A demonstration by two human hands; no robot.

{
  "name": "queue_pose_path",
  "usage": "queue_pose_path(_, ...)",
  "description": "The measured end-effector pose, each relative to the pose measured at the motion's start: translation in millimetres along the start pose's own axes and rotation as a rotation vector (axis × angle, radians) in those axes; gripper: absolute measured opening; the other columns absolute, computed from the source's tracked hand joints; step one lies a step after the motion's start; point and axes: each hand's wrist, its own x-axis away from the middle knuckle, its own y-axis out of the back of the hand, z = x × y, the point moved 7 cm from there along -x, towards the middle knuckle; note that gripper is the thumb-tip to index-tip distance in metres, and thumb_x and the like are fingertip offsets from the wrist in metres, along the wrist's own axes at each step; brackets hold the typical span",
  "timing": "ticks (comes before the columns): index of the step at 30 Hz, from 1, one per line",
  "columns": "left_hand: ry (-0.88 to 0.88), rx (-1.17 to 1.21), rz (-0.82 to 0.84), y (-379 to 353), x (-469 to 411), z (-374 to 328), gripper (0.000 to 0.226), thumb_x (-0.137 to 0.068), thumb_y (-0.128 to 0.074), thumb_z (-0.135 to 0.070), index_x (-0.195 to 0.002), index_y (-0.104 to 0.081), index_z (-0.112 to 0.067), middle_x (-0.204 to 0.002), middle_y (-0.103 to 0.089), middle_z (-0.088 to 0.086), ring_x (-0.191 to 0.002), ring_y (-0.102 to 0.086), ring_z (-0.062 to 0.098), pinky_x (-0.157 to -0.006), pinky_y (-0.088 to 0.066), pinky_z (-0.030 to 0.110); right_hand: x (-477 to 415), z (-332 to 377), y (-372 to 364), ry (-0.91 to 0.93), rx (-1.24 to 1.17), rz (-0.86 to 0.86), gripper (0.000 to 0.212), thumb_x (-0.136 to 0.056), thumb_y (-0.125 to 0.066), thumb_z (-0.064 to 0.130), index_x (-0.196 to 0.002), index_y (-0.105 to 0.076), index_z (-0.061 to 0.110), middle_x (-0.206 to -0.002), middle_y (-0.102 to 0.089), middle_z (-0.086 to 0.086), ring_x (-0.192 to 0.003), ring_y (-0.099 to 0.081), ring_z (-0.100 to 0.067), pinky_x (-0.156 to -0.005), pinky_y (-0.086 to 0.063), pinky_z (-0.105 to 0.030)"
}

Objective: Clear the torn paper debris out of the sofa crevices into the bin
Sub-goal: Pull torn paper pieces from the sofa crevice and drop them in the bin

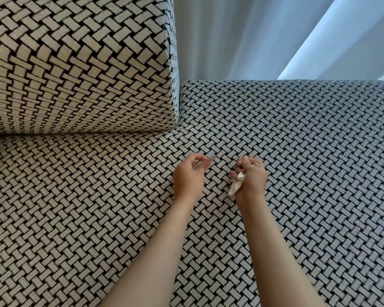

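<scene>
Both my hands hover over the sofa seat (98,207), which is covered in a beige and black woven-pattern fabric. My left hand (190,173) pinches a small pale scrap of paper (211,156) between thumb and fingertips. My right hand (251,173) is curled round a bunch of white torn paper (236,185), which sticks out below the fist. The crevice (87,132) between the seat and the back cushion runs to the left of my hands. No bin is in view.
The back cushion (75,63) rises at the upper left. The sofa arm (297,100) lies at the right, with a narrow gap (179,103) between it and the cushion. White curtains (264,36) hang behind.
</scene>
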Motion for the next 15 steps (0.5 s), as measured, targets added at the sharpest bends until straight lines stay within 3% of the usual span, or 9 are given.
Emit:
queue_pose_path(2,0.12,0.18,0.003,9.1,-0.9,7.1,0.013,-0.087,-0.059,-0.037,-0.082,-0.059,-0.025,-0.069,-0.053,-0.007,-0.048,-0.029,0.007,-0.043,-0.027,0.017,0.1,-5.0,-5.1,-0.06,-0.153,0.047,0.022,-0.097,-0.034,0.0,-0.078,-0.04,0.011,-0.065,-0.044,-0.002,-0.036,-0.04,-0.004,-0.034,-0.033,-0.015)
queue_pose_path(7,0.249,0.327,0.012,19.9,4.8,10.9,0.005,-0.089,-0.06,-0.024,-0.087,-0.062,-0.019,-0.081,-0.059,-0.011,-0.054,-0.039,0.005,-0.051,-0.035,0.018,11.7,-13.5,-19.2,-0.048,-0.082,0.074,0.025,-0.096,-0.034,-0.003,-0.076,-0.04,0.011,-0.064,-0.043,-0.002,-0.039,-0.04,-0.005,-0.035,-0.034,-0.015)
queue_pose_path(10,0.263,0.336,0.144,19.6,17.4,7.2,0.008,-0.086,-0.064,-0.029,-0.084,-0.061,-0.021,-0.081,-0.06,-0.006,-0.055,-0.039,0.007,-0.051,-0.036,0.019,21.4,-24.5,-29.9,-0.098,-0.216,0.109,0.025,-0.096,-0.031,-0.002,-0.076,-0.037,0.011,-0.065,-0.041,-0.003,-0.046,-0.038,-0.008,-0.037,-0.035,-0.016)
queue_pose_path(13,0.247,0.311,0.35,15.2,33.0,2.0,0.014,-0.086,-0.063,-0.023,-0.072,-0.059,-0.02,-0.066,-0.057,-0.006,-0.056,-0.043,0.007,-0.052,-0.035,0.02,33.6,-33.2,-45.0,-0.145,-0.347,0.173,0.024,-0.097,-0.031,0.0,-0.077,-0.038,0.01,-0.067,-0.042,-0.004,-0.055,-0.039,-0.01,-0.049,-0.039,-0.019)
queue_pose_path(15,0.275,0.377,0.393,22.9,41.4,4.7,0.024,-0.083,-0.059,-0.018,-0.06,-0.053,-0.021,-0.051,-0.049,-0.008,-0.054,-0.041,0.011,-0.054,-0.033,0.024,47.2,-39.2,-58.3,-0.142,-0.334,0.211,0.025,-0.096,-0.033,0.001,-0.075,-0.041,0.01,-0.066,-0.044,-0.002,-0.057,-0.042,-0.009,-0.055,-0.04,-0.019)
